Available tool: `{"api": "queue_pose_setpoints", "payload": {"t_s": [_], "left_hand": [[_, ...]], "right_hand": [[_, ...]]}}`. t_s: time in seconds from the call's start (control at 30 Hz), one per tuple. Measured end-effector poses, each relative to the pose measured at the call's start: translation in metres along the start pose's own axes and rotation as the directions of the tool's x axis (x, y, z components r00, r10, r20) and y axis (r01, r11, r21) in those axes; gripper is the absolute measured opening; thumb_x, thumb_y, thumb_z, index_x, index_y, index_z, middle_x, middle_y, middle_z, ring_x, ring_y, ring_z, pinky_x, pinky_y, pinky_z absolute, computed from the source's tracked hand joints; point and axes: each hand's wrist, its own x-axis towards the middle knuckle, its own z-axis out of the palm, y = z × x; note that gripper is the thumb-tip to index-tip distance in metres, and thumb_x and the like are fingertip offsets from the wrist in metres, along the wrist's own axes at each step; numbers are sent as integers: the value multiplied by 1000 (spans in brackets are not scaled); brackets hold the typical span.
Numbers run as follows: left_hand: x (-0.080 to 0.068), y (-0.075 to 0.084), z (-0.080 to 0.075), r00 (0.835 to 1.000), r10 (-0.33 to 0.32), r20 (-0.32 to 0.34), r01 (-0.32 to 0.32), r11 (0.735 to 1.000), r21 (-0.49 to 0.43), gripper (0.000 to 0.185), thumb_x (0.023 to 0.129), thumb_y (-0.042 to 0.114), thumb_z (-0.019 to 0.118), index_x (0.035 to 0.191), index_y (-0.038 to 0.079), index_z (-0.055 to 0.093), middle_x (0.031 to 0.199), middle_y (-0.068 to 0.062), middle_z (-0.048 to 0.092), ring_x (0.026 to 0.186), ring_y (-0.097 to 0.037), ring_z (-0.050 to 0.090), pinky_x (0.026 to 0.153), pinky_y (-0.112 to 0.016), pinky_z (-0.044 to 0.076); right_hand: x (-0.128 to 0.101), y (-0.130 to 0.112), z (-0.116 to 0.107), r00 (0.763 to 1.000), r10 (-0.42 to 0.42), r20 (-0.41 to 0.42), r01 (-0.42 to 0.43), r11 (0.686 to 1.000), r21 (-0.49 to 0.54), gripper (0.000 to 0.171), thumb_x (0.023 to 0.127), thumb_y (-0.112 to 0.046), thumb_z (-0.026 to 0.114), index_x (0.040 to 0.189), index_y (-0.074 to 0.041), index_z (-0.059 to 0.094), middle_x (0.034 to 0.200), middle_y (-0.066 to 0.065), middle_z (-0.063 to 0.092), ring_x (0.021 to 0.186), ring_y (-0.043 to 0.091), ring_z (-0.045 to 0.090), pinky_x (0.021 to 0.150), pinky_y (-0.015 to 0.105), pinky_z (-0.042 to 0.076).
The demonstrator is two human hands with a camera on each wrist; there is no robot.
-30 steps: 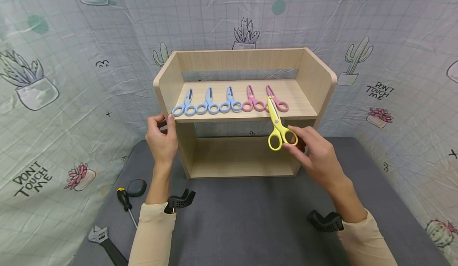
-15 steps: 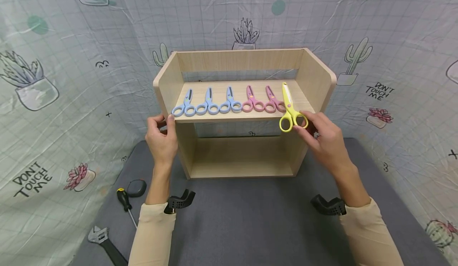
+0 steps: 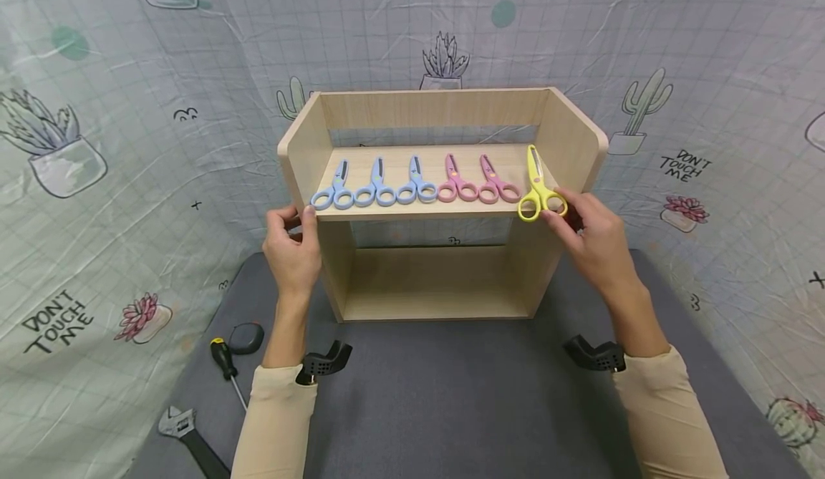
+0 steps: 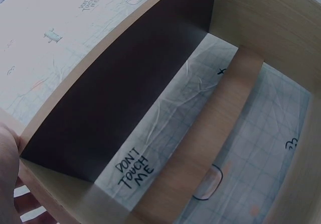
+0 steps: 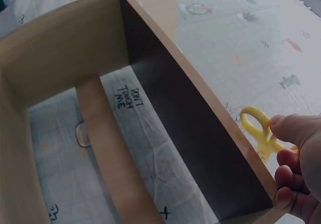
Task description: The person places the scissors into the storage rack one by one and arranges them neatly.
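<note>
Right hand (image 3: 596, 239) pinches the handle loops of the yellow scissors (image 3: 538, 191), which lie on the upper board of the wooden shelf (image 3: 570, 142), at the 3 o'clock end of a row of three blue scissors (image 3: 375, 185) and two pink scissors (image 3: 477, 182). Left hand (image 3: 291, 246) grips the shelf's front corner at 9 o'clock. A screwdriver (image 3: 223, 361) and a wrench (image 3: 187, 432) lie on the counter (image 3: 451, 393) at 7 o'clock.
</note>
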Motion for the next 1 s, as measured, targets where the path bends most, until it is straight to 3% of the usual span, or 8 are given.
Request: {"api": "queue_pose_setpoints", "payload": {"t_s": [0.23,0.33,0.57,0.8,1.0], "left_hand": [[-4,22,-2,1000,4,-7,-4,1000,11,29,98,12,60,110,-14,56,108,-29,69,93,-31,67,69,-9,45],[-3,18,-2,1000,2,-2,-2,1000,9,29,98,12,60,111,-14,56,108,-29,68,94,-31,66,70,-10,44],[3,-11,1,1000,0,-2,0,1000,6,30,98,19,64,111,-8,59,108,-24,70,92,-21,67,68,-11,46],[3,-13,0,1000,16,2,-16,1000,-6,35,97,26,65,109,-6,60,107,-20,72,92,-21,68,68,-13,48],[2,-14,-1,1000,20,5,-20,1000,-1,36,98,27,64,109,-7,60,107,-20,72,91,-16,67,68,-11,48]], "right_hand": [[1,0,-2,996,77,46,-76,997,-25,41,91,-16,74,126,2,65,85,16,58,73,16,45,62,8,30],[2,0,-3,992,107,65,-105,994,-41,40,93,-18,71,127,3,64,85,16,57,73,17,44,61,10,29],[6,-8,-6,965,215,150,-203,975,-91,44,98,-26,64,130,4,61,88,16,54,75,23,46,59,18,33],[9,-12,-6,950,268,157,-247,959,-140,44,97,-21,66,130,6,61,89,19,57,77,28,51,59,23,36],[9,-13,-2,952,285,112,-265,950,-168,32,94,-16,70,118,5,68,92,22,62,78,30,54,62,29,43]]}}
